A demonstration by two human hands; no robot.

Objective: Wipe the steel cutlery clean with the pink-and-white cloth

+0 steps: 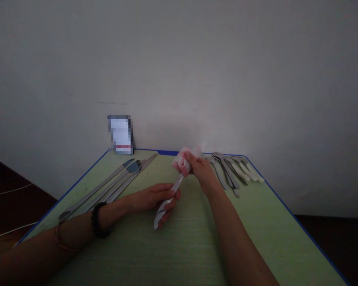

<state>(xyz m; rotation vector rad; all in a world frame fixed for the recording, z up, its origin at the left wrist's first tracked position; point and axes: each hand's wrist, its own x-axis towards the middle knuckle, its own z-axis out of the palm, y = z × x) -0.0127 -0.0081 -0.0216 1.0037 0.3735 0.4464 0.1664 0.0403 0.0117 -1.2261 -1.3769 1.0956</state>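
At the centre of the surface (256, 238), the smooth metal utensil (159, 218) was held at a slant, its contoured handle toward 7 o'clock. The left hand (155, 196) was closed around the handle; the right hand (201, 169) was closed on the soft, folded pink-and-white cloth (182, 161), which covered the utensil's 1 o'clock end. The green surface had blue edging (298, 220); its green face extended toward 4 and 6 o'clock. A screen device (121, 135) stood at the far edge, at 11 o'clock, against the pale wall (179, 71). At least three long metal utensils (100, 190) lay at 10 o'clock. At 2 o'clock, overlapping metal cutlery (226, 171) lay beside three white handles (251, 172); the total could not be counted. Two bracelets (98, 220) encircled the left arm.
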